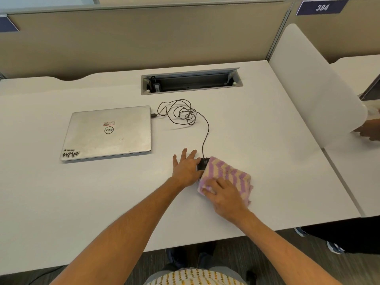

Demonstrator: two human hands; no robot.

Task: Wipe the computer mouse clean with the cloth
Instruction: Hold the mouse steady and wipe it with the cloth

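Head view, looking down on a white desk (257,140). I note the left hand (186,168) lies flat with fingers spread, gripping nothing, its thumb side against the black mouse (202,163). The right hand (225,197) presses palm-down on a purple and cream striped cloth (228,174), fingers curled over its near edge. Cloth covers most of the mouse; only the front end shows. The mouse cable (186,114) runs in loops to a closed laptop (107,132) at the left.
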